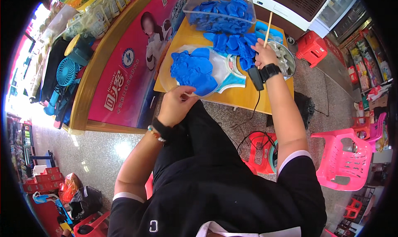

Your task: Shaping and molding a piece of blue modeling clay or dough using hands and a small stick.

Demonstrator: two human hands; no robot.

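Observation:
My right hand is closed round a thin wooden stick, which points up and away over the table. Beside it stands a round metal bowl with crumpled whitish material inside. My left hand is pinched at the near edge of a pile of blue petal-shaped pieces; what its fingers hold is hidden. That pile rests on a pale, see-through round sheet. To its right lies a white and teal flat item. More loose blue pieces are spread between the pile and my right hand.
A clear plastic bin full of blue pieces sits at the table's far side, near a small blue container. A black device with a cable hangs at my right wrist. A pink counter panel borders the left; a pink chair stands right.

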